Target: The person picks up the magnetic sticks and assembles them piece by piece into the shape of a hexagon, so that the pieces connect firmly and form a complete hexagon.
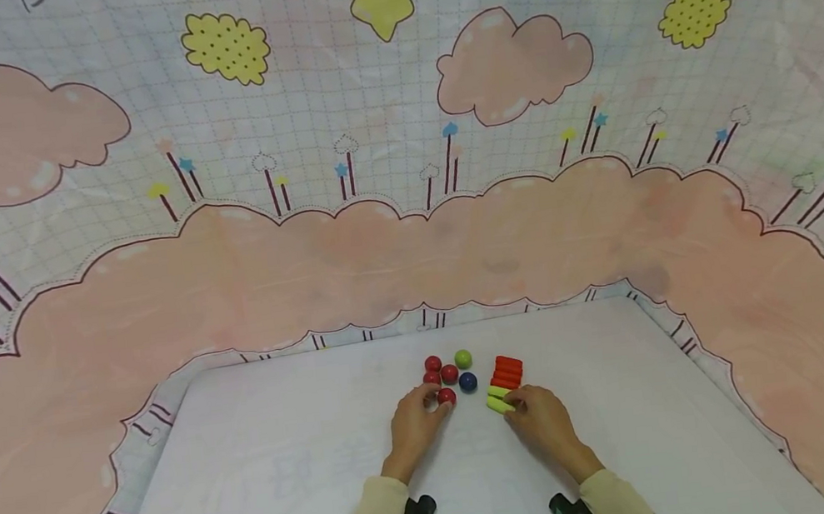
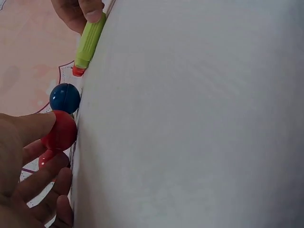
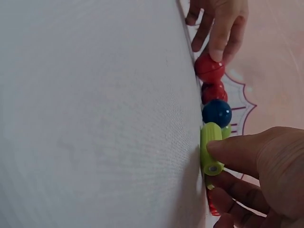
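Note:
My left hand [image 1: 413, 431] pinches a red ball [image 1: 446, 397] between thumb and fingers on the white tabletop. Several more red balls [image 1: 450, 374] cluster just beyond it, with a dark blue ball [image 1: 468, 382] to their right and a lime green ball [image 1: 464, 359] at the back. My right hand [image 1: 544, 421] pinches the nearest lime green ribbed cylinder [image 3: 210, 149], thumb on top, at the front of a row. A second green cylinder lies right behind it, followed by several red cylinders [image 1: 508, 366]. In the left wrist view, the blue ball [image 2: 65, 98] sits between both hands.
The white tabletop [image 1: 290, 462] stretches out on both sides of the hands. Behind it hangs a cloth [image 1: 383, 268] printed with clouds and stars, which also shows along the table's sides. A black wrist device [image 1: 420, 511] sits at each sleeve's cuff.

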Available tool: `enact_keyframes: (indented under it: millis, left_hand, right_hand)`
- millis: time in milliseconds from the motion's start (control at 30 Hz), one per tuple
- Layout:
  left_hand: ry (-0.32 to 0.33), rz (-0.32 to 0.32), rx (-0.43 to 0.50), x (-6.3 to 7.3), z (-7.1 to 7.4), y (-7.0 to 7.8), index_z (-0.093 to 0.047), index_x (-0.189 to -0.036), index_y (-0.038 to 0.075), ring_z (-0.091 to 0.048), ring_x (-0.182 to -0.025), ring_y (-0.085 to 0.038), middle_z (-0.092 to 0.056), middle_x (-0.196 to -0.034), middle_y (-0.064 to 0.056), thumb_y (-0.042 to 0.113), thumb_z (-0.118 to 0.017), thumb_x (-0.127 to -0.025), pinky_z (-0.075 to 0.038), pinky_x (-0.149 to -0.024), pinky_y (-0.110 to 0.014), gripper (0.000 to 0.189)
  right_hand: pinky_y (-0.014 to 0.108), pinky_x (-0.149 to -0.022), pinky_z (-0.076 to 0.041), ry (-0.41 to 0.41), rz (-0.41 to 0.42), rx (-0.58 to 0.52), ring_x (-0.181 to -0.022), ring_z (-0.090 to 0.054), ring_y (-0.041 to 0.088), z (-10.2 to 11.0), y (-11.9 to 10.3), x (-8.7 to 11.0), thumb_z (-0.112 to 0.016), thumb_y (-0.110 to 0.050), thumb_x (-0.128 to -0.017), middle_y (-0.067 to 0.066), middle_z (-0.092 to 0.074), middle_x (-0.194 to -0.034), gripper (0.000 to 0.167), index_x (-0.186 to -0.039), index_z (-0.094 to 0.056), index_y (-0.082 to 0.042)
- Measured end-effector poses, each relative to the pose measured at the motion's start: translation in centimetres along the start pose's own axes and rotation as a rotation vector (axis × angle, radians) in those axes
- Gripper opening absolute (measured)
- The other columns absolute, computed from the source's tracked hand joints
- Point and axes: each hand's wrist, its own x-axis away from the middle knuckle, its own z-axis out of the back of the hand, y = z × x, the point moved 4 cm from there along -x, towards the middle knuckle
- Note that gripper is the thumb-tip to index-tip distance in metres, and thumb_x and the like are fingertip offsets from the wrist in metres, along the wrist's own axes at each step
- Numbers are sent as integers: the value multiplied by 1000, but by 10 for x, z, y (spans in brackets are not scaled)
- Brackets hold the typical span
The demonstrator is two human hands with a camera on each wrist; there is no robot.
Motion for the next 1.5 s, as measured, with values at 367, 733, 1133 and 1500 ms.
enact_keyframes:
  millis: [367,733,1133,1500]
  left_hand:
    - [-49,-36,43,0,-3,0,-67,-114,10,-64,-96,-19,-71,-101,-4,14,-75,-85,-52,-87,-37,31]
    - [-17,-99,166,9,13,2,-67,-115,5,-67,-95,-19,-72,-102,-5,10,-76,-83,-54,-77,-25,34]
    - [-55,-40,357,24,35,8,-66,-118,6,-69,-103,-23,-72,-108,-8,15,-75,-86,-54,-79,-19,35]
    - [-59,2,425,42,50,3,-66,-117,8,-67,-105,-22,-72,-110,-9,17,-75,-86,-54,-80,-18,33]
  right_hand:
    - [37,-76,-54,9,-10,-46,-80,-64,15,-3,-2,3,-76,-10,-81,3,-73,-88,18,-100,-75,-7]
    - [30,-72,-55,14,56,-86,-80,-62,12,6,-20,3,-76,-4,-82,3,-72,-90,20,-101,-74,-5]
    - [21,-69,-52,28,124,-134,-82,-61,11,18,-48,7,-76,-4,-82,2,-71,-94,21,-102,-75,-8]
    - [21,-72,-53,-14,196,-206,-85,-62,11,21,-70,10,-75,-4,-84,-1,-70,-95,21,-104,-74,-10]
